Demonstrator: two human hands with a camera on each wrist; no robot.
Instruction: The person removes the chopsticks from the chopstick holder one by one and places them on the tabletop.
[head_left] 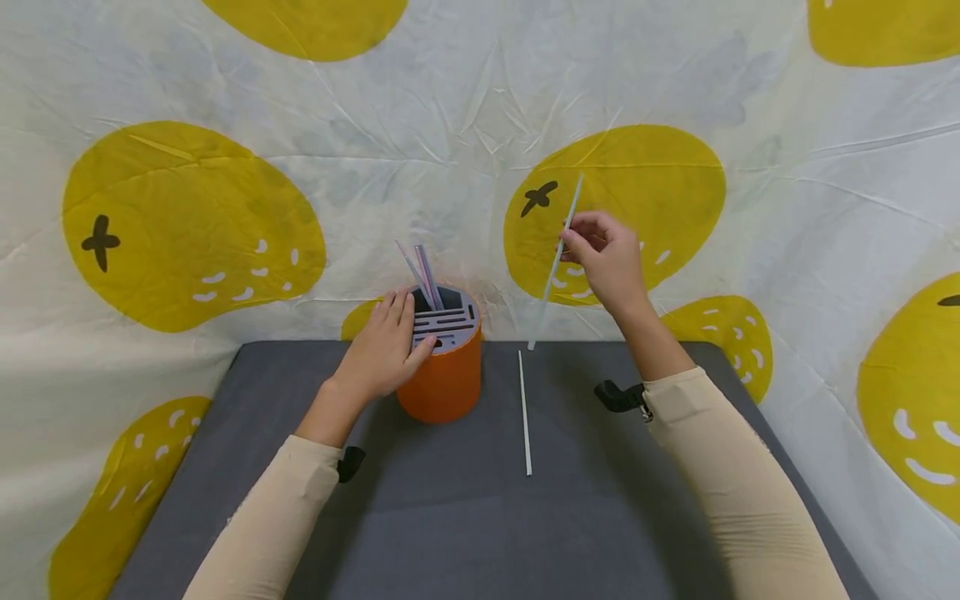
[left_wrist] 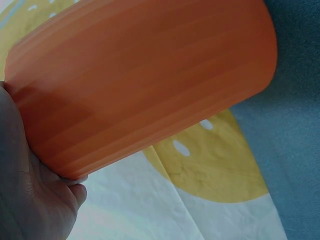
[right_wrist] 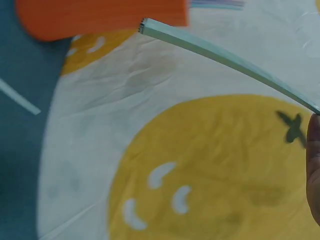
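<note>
My right hand [head_left: 609, 257] is raised above the back of the table and pinches a long, thin, pale green straw-like stick [head_left: 553, 271] between thumb and fingers. The stick slants, its lower end down near the table's back edge. In the right wrist view, the stick [right_wrist: 220, 59] runs from the fingertips towards the holder. My left hand [head_left: 382, 346] rests on the top left rim of an orange cylindrical holder [head_left: 442, 387], fingers extended and thumb across the front. The holder's grey slotted top [head_left: 453, 321] is partly covered by that hand. Several thin purplish sticks [head_left: 427, 279] stand in its back compartment.
A second thin pale stick [head_left: 525, 417] lies on the dark grey table [head_left: 450, 533], right of the holder. Close behind the table hangs a white cloth [head_left: 420, 117] with big yellow fruit prints. Black straps [head_left: 618, 397] show at both wrists.
</note>
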